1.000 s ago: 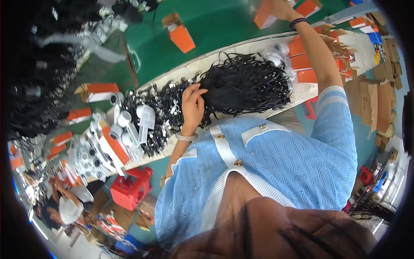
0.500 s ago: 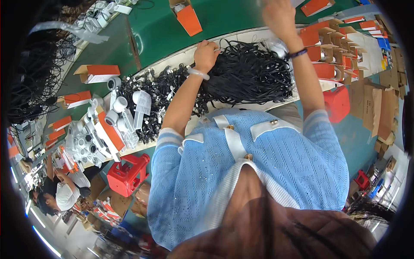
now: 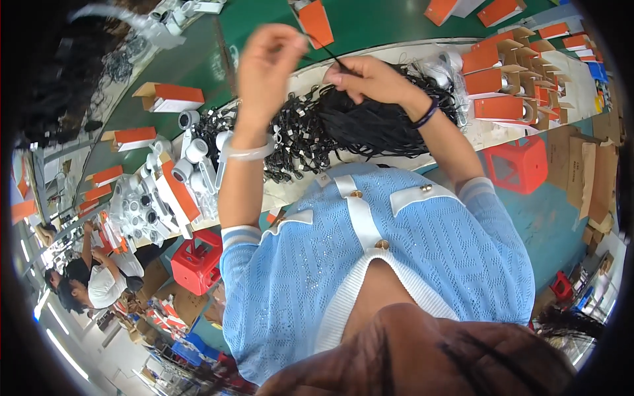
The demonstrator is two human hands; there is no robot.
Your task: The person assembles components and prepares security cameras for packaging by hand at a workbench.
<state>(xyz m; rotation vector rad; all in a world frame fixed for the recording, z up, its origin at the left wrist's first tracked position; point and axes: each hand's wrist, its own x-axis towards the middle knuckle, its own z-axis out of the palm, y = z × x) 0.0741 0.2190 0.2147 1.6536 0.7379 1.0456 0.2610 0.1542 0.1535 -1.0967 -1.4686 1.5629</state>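
Observation:
My right hand (image 3: 373, 78) pinches a thin black cord (image 3: 335, 58) above the near part of the bench. The cord runs up and left toward my left hand (image 3: 267, 72), which is raised and a little blurred, its fingers closed at the cord's other end. Beneath my right hand lies a big heap of flat black cords (image 3: 376, 125). Left of that heap, below my left hand, spreads a tangle of black cables with small pale plugs (image 3: 300, 135).
Open orange-and-white boxes stand on the green belt (image 3: 376, 23), one orange box (image 3: 314, 23) straight ahead. White handheld devices (image 3: 196, 150) pile up at left; boxed ones (image 3: 502, 109) stand at right. Red stools (image 3: 198, 263) flank the bench. Another person (image 3: 105, 284) works far left.
My right hand has come back from the far right to the cord heap and now holds a cord. My left hand has risen and moved left. An orange-and-white box has come into view upper right.

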